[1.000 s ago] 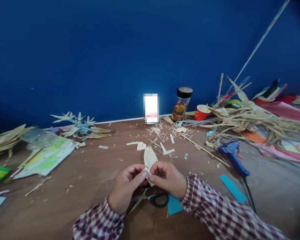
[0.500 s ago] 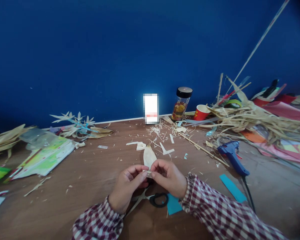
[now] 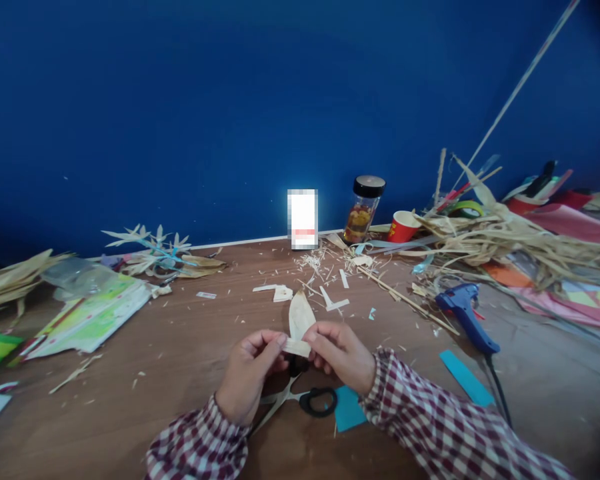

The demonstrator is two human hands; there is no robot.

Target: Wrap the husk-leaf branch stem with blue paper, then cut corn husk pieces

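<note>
Between my two hands a short pale strip of dried husk [image 3: 297, 347] is stretched level, pinched at each end. My left hand [image 3: 254, 367] closes thumb and fingers on its left end, and my right hand [image 3: 341, 353] grips the right end. Just beyond the strip a pale pointed husk leaf [image 3: 301, 315] stands out; its lower part is hidden behind the strip and fingers. Below my hands lie opened scissors [image 3: 318, 402] with black handles, partly covered by my left hand. A blue paper piece [image 3: 349, 408] is beside them, under my right wrist.
A blue glue gun [image 3: 467, 317] with its cord lies at right, near a blue paper strip [image 3: 465, 377]. Behind are a lidded jar [image 3: 363, 213], a red cup [image 3: 403, 227] and heaped dried husks [image 3: 530, 240]. Husk scraps [image 3: 280, 292] and a painted sheet [image 3: 93, 313] lie farther left.
My hands have drawn slightly apart, and the husk strip between them now shows wider and flatter. The scissors, papers and glue gun have stayed in place.
</note>
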